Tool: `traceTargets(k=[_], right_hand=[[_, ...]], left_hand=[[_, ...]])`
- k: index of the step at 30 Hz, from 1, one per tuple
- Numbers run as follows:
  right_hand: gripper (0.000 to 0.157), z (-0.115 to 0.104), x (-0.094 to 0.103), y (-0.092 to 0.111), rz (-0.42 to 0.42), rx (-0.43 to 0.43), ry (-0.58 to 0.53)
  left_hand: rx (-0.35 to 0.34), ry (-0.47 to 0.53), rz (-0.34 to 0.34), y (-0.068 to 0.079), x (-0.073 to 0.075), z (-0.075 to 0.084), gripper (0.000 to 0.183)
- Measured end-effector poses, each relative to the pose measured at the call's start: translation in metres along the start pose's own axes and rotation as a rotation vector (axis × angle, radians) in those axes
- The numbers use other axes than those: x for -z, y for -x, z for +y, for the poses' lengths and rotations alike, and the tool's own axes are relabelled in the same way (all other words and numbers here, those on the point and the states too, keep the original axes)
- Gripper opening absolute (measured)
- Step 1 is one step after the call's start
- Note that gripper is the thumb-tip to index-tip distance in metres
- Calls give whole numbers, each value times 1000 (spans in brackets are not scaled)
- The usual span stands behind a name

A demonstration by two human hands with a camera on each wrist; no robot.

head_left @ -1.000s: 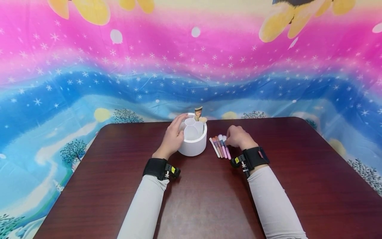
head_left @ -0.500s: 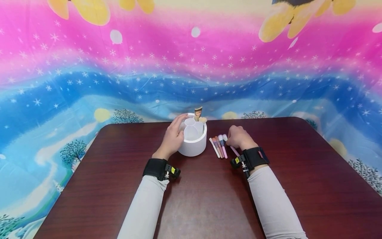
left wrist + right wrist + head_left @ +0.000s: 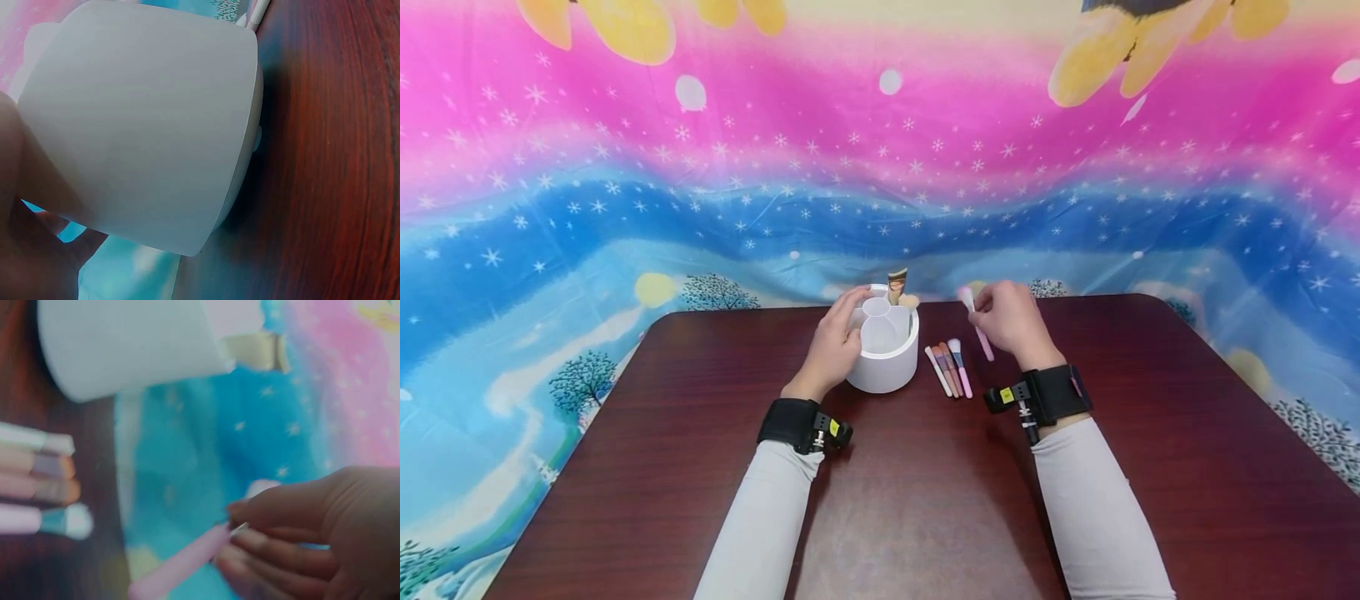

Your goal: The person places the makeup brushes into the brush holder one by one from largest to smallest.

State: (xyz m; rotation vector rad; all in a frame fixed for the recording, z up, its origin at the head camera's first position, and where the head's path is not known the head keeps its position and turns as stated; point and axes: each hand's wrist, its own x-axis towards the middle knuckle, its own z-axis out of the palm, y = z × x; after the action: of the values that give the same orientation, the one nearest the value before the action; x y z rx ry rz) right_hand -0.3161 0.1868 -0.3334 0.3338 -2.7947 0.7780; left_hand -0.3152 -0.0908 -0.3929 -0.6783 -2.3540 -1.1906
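Fingers of the person's left hand (image 3: pixel 833 342) grip the rim and side of a round white container with divided compartments (image 3: pixel 883 373), probably to keep it from sliding or turning on the dark red-brown wooden surface (image 3: pixel 880 500). The right hand (image 3: pixel 1011 317) pinches a slim pink-handled cosmetic brush with pale bristles (image 3: pixel 984 343) and holds it raised, to the right of the container, bristles pointing up and away. Pinched between its ends, the brush should be easy to tilt.

Nearer the person, 4 more slim cosmetic brushes (image 3: pixel 960 369) lie side by side just right of the container, bristles all facing the far edge; that order perhaps lets each be lifted singly.

At the container's far right, a gold-brown flat-ended piece (image 3: pixel 897 286) and a pale rounded tip (image 3: pixel 910 302) stick up, likely brushes too. Divider walls hide their lower parts, so their exact compartments cannot be told.

The left wrist view is mostly white wall, with the hand cut off at its edge. The right wrist view is blurred, and the thumb and fingers cover much of the held brush's bristle end.
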Motion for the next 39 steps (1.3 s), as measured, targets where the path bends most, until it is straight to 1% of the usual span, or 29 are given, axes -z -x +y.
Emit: traceTargets(k=[2,7,9,11,16,25,29,32,36,39], right_hand=[[10,-8,4,0,55,30,-55],[10,-28,12,2,197,122,-184],[10,-36,14,3,233,156,-227],[10,-42,14,4,252,182,-263],[10,-52,11,3,243,207,-340],[9,-61,3,3,220,227,-519],[9,-63,-3,3,202,234,-564],[7,-66,-8,3,194,232,-549],[5,-71,-16,4,175,227,-478],[5,-73,-20,5,136,224,-439]], left_hand=[[0,1,1,0,0,0,59],[-6,7,6,0,0,0,60],[-9,11,8,0,0,0,60],[-10,11,7,0,1,0,60],[-10,12,8,-1,2,0,60],[-16,19,3,-2,1,-2,61],[-18,18,3,-2,0,-3,61],[-20,15,5,-2,0,-3,61],[-19,11,5,-2,0,-4,61],[-19,10,7,-1,1,-5,61]])
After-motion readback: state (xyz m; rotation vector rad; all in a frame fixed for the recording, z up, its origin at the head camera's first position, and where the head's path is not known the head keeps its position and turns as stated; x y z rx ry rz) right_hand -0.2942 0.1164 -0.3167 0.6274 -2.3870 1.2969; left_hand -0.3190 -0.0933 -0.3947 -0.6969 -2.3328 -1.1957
